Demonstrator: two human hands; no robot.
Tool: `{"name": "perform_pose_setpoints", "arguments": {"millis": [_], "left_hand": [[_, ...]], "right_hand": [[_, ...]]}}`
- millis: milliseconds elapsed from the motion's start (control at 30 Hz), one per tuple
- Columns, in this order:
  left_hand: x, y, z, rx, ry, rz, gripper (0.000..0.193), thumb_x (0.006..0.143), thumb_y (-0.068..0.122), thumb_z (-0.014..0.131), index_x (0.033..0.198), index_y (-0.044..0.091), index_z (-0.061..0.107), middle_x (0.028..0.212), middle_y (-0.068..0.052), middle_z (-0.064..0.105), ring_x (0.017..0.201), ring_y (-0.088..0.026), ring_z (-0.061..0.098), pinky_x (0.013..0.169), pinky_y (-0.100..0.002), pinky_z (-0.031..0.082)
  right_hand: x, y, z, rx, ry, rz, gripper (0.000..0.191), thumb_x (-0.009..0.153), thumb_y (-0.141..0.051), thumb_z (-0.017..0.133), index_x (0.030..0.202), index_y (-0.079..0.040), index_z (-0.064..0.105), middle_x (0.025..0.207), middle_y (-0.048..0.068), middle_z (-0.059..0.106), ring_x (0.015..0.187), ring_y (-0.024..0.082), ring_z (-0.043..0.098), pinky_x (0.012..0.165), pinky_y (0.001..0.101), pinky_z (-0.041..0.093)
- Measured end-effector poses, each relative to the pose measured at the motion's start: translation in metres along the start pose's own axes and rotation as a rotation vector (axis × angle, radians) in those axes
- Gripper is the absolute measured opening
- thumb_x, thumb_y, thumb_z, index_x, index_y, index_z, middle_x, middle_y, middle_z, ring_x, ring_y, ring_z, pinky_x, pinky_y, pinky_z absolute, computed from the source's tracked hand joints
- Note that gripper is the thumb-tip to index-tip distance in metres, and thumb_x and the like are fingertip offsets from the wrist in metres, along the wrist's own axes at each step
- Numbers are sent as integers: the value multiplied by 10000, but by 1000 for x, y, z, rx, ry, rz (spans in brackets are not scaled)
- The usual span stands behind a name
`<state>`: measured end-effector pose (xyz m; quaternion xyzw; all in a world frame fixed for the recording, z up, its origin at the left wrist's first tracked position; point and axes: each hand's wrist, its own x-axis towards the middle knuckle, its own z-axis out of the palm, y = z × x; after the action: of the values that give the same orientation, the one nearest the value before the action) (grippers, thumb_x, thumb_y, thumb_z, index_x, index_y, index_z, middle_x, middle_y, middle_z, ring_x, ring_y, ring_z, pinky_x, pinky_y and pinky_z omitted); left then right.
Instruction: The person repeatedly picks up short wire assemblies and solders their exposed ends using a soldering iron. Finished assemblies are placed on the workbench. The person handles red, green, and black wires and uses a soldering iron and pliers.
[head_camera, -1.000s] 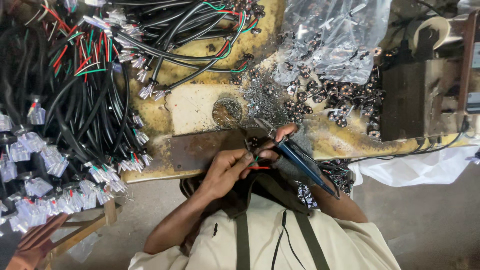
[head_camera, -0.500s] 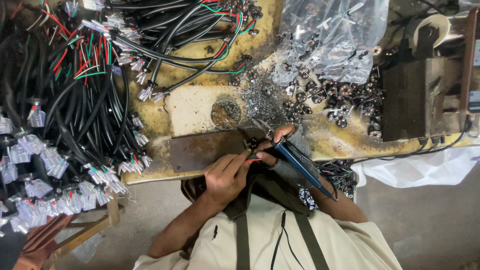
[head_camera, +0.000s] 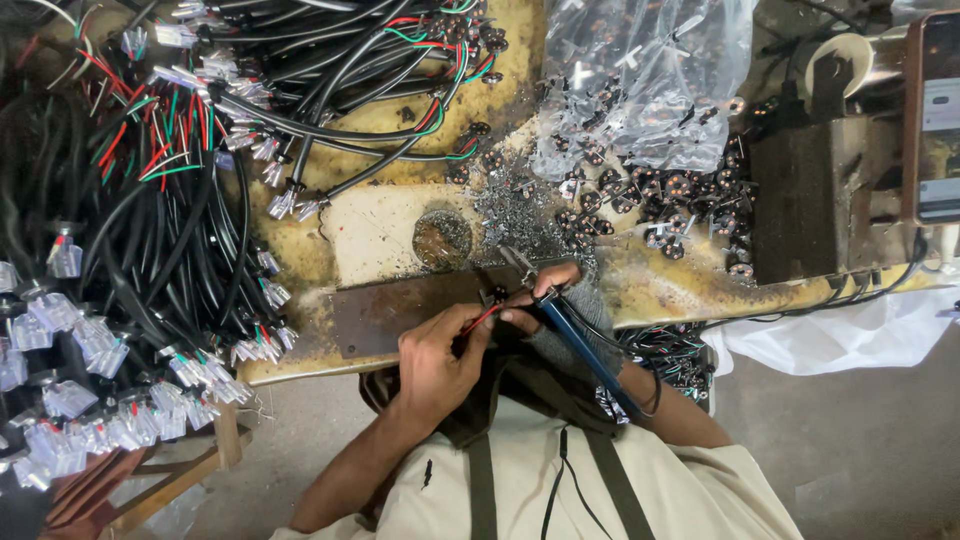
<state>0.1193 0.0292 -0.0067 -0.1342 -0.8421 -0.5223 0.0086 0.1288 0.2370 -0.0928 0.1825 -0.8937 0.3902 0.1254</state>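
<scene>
I see the left hand (head_camera: 437, 362) pinching a red wire (head_camera: 478, 320) at the bench edge, right hand (head_camera: 560, 300) gripping the blue-handled soldering iron (head_camera: 580, 345) w/ tip close — slip could burn fingers, imo.

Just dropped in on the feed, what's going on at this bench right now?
A person works at a worn yellow bench. The right hand holds a blue-handled soldering iron with its tip at a small dark part by the bench edge. The left hand pinches a red wire against that same spot. Bundles of black cables lie to the left, and a clear bag of parts sits above, with loose parts spilled beside it.
</scene>
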Motion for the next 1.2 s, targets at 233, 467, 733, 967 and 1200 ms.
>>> {"name": "perform_pose_setpoints", "arguments": {"millis": [233,467,733,967,1200], "left_hand": [[-3,-7,9,-84,82,-140,103,1009,127,662,964,36,680,739,-115,669,647,-238,701,590,-343,528],[1,-14,17,-175,90,-191,135,986,145,711,944,18,697,759,-101,682,643,-164,655,627,-300,527],[2,-9,16,-245,131,-103,117,888,56,804,967,15,729,869,-93,743,698,-139,697,627,-274,542],[-1,-10,12,-61,172,152,120,875,37,810,967,26,734,920,-119,739,797,-258,736,718,-323,575],[0,-12,6,-249,38,-175,124,970,109,720,1011,-4,751,817,-130,734,681,-230,726,607,-316,535]], "right_hand": [[6,-22,-18,311,-33,182,357,890,-149,844,1039,-105,522,910,-34,703,853,116,616,868,275,446],[11,-29,-17,332,100,331,503,866,-74,844,1082,-73,389,884,0,638,799,115,555,797,270,441],[11,-30,-18,334,118,382,433,895,-97,826,1069,-89,429,895,5,610,823,121,583,811,279,467],[18,-31,-25,342,32,312,386,892,-105,834,1063,-127,488,888,6,719,808,119,559,840,261,433],[9,-21,-23,199,-60,249,271,849,-60,851,957,-98,605,875,18,737,814,155,581,860,281,425]]}}
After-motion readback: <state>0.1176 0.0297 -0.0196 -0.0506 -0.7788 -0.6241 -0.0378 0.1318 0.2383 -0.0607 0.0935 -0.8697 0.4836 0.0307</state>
